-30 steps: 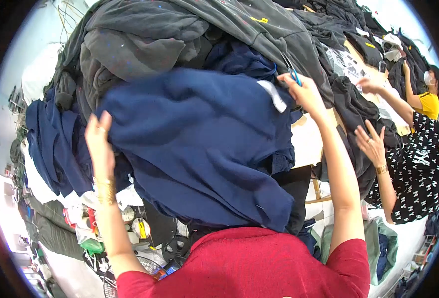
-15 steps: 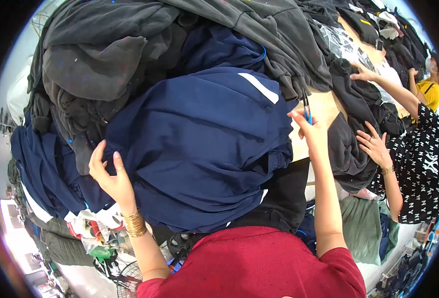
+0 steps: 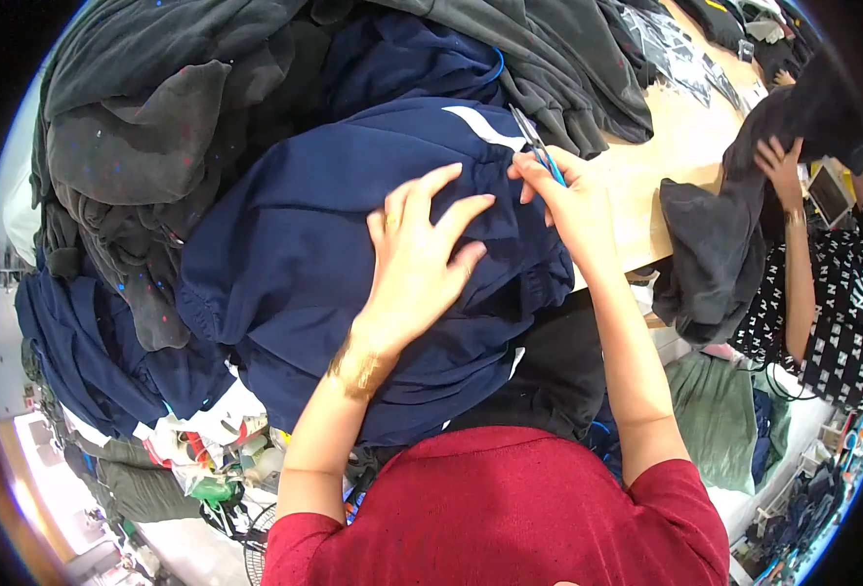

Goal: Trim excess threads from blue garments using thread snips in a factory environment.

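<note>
A navy blue garment (image 3: 324, 210) with a white stripe (image 3: 480, 127) lies spread in front of me. Over its middle is my left hand (image 3: 417, 244), fingers apart and holding nothing; whether it touches the cloth I cannot tell. My right hand (image 3: 568, 195) is closed around small thread snips (image 3: 541, 156) with a blue handle, their blades pointing up and to the left beside the stripe. Its thumb and forefinger are at the garment's gathered right edge, and I cannot tell if they also pinch cloth.
Dark grey garments (image 3: 139, 127) are heaped at the far left and along the back. On the right, a co-worker's hand (image 3: 781, 171) handles a dark garment (image 3: 705, 244) by the wooden table (image 3: 656, 176). Clear plastic packets (image 3: 680, 54) lie at the far right.
My left hand has left the garment's left edge and come right over its middle. My right hand has moved slightly left with the snips. The co-worker has lifted the dark garment.
</note>
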Demonstrator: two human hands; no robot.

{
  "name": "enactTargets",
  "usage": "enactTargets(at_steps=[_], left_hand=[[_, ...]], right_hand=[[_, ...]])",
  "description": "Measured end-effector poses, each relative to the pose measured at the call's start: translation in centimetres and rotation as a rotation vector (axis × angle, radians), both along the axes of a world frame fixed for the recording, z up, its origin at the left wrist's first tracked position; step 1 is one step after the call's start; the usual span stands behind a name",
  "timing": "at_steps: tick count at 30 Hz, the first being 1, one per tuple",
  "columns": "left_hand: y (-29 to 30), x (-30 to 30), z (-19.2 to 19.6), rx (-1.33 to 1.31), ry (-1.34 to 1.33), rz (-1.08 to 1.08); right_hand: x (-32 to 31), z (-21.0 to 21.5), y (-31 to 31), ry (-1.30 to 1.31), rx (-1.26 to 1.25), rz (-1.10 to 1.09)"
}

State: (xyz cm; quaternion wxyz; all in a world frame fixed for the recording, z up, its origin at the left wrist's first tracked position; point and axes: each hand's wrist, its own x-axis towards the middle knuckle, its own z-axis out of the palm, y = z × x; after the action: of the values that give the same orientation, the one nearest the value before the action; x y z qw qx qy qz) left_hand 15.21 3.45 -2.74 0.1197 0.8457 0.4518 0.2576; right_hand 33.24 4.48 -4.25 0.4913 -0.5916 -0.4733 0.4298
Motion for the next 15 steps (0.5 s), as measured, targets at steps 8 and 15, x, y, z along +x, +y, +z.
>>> enactTargets(at_steps=[8,15], left_hand=[[3.5,-0.9,-1.4,0.019,-0.088,0.033],[5.2,-0.6,-2.2,-0.034,-0.429,0.244]], right_hand=[[-2.2,-4.9,-6.3,-0.189,0.181,-0.067],[-3.7,-7.1,-4.9,-0.516,0.277,-0.090]])
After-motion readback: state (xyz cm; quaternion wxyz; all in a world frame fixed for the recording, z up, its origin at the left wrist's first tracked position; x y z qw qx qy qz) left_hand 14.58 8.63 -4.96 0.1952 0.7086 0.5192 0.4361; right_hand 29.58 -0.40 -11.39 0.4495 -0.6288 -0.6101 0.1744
